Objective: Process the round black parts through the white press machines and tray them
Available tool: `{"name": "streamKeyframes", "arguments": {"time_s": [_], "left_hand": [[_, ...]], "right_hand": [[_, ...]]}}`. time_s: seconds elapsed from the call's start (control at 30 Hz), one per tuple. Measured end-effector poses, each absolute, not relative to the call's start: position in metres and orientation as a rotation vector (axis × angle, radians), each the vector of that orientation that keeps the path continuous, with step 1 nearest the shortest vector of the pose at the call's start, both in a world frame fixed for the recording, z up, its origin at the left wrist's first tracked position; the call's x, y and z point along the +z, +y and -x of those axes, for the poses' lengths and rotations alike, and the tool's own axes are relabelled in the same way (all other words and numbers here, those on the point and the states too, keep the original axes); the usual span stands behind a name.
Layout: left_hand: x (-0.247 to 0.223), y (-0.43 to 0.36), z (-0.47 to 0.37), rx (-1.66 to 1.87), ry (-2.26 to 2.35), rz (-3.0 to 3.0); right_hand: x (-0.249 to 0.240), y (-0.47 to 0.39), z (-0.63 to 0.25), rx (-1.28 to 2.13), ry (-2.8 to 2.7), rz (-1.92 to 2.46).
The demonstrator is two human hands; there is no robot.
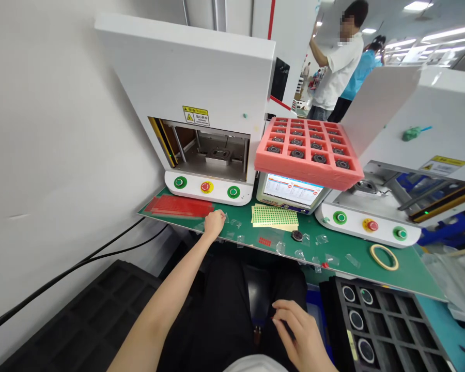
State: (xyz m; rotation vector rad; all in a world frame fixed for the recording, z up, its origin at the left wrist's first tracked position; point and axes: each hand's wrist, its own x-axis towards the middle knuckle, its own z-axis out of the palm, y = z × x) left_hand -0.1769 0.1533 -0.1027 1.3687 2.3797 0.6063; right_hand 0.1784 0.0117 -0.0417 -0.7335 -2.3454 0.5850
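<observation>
My left hand point(215, 224) is closed in a pinch at the table's front edge, with a small piece of clear film point(227, 218) at its fingertips. Held low over my lap, my right hand point(300, 330) has thumb and fingertips drawn together. A tiny red speck shows there, too small to name. Scraps of clear film point(280, 248) lie scattered along the green tabletop point(225, 235). Red sheets point(180, 205) are left of my left hand. To its right are a sheet of green dot stickers point(275, 216), small red pieces point(264, 241) and a round dark part point(296, 235).
Two white press machines point(209, 188) point(368, 223) flank a screen point(290, 188). A pink foam tray point(310, 173) of round parts sits above it. A tape roll point(384, 257) lies right. Black trays point(385, 323) point(93, 320) stand below; people point(344, 62) are behind.
</observation>
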Motion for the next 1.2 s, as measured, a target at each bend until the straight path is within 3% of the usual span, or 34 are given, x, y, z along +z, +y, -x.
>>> {"name": "streamKeyframes", "arguments": {"time_s": [0.27,0.5,0.7,0.9,1.2], "left_hand": [[-0.096,0.147,0.166,0.485,2.601,-1.448],[-0.109,0.131,0.159,0.393,2.299,-1.762],[-0.093,0.115,0.162,0.461,2.189,-1.819],[-0.098,-0.017,0.14,0.553,2.332,-1.615],[-0.105,-0.27,0.191,0.166,2.813,-0.339]], "right_hand": [[-0.047,0.013,-0.181,0.567,-2.371,0.761],[-0.046,0.013,-0.183,0.572,-2.361,0.763],[-0.045,0.013,-0.172,0.586,-2.347,0.626],[-0.058,0.013,-0.189,0.571,-2.338,0.602],[-0.077,0.025,-0.196,0.606,-2.453,0.511]]}}
